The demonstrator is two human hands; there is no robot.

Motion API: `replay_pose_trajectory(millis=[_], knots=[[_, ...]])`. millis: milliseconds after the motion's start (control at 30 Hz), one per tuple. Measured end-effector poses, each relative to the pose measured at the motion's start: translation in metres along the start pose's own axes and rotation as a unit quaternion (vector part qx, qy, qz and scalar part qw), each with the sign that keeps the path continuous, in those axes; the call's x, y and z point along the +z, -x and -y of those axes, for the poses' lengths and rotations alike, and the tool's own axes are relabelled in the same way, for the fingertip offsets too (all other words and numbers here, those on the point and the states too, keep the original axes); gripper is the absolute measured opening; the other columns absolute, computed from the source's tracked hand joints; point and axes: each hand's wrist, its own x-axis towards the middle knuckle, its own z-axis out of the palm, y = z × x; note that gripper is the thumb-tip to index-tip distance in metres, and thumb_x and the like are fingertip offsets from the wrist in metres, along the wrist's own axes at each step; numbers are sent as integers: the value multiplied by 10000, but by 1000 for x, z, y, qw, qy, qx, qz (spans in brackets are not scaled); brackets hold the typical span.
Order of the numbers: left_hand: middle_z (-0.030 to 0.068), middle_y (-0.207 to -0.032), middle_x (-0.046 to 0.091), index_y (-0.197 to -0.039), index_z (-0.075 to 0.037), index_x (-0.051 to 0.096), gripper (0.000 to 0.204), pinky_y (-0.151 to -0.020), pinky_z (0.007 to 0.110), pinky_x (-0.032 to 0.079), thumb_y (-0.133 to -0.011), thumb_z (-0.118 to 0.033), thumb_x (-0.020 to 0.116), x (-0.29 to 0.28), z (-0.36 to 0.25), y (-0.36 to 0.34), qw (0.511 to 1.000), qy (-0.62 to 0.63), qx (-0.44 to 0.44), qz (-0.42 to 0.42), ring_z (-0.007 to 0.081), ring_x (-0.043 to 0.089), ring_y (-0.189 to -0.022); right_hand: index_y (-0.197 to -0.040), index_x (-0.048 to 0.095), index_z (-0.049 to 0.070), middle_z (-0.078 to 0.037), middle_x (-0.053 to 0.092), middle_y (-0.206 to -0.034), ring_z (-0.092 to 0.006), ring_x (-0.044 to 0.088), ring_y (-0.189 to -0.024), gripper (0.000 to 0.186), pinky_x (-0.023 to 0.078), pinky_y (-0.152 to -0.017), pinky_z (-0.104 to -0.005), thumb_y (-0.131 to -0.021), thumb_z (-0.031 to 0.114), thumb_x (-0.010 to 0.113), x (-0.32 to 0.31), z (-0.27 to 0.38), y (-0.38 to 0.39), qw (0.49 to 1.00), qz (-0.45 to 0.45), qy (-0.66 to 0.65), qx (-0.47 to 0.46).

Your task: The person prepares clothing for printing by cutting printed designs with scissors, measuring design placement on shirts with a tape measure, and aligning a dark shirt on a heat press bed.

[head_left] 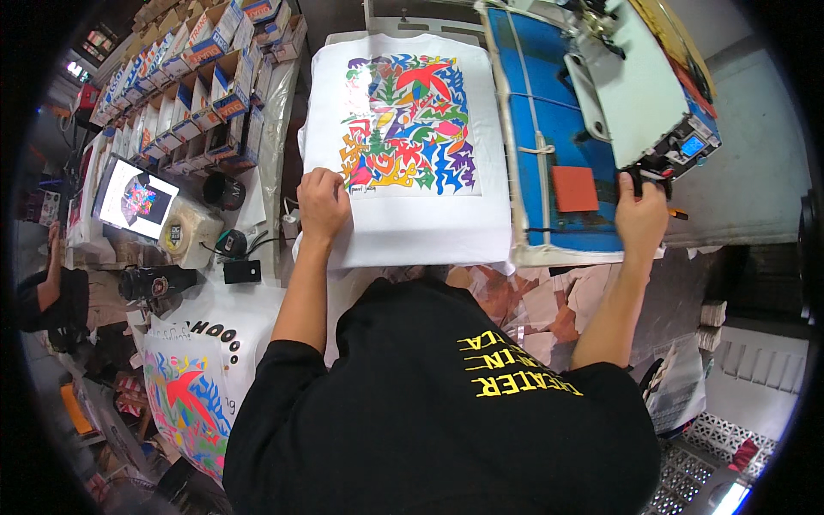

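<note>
Nearest of all is the black shirt [438, 403] I wear, filling six o'clock, yellow lettering across it. At twelve o'clock a white tee [421, 233] lies spread face up, and on its chest is the print [403, 129], a block of red, blue, green and purple leafy shapes. My left hand [323, 206], toward ten o'clock from the centre, rests at the print's lower-left corner, fingers bent and drawn close together; whether they pinch an edge or only press the fabric, I cannot tell. My right hand [642, 219] is out at three o'clock, fingers curled round a black handle [656, 175]. Just above that, at two, sits a control box [687, 142] with a lit blue display. Between my hands and right of the tee runs a blue bed [536, 81], a red square [574, 189] lying on it near my right hand. At ten stand rows of boxes [202, 51]; past nine, a lit screen [137, 202]. Another colourful print [184, 399] lies at eight.
</note>
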Motion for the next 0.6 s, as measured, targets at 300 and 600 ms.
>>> replay_pose_trajectory(millis=[300,600], knots=[[145,-915,647,-843,-21,660,64,-827,415,487,-789,-32,626,-28,10,-15,991,95,-73,-57,338,625,-901,-1557,288,207,-327,125,-1572,-533,231,-1423,1250,271,-1114,-618,-524,444,952,-3,95,21,956,-183,-120,-195],[136,-972,669,-941,11,671,102,-890,350,490,-850,-16,634,-106,17,24,961,147,-201,-119,272,647,-936,-1483,322,42,-308,153,-1576,-555,179,-1424,1209,279,-1108,-664,-516,397,955,8,205,51,921,-174,-250,-242]])
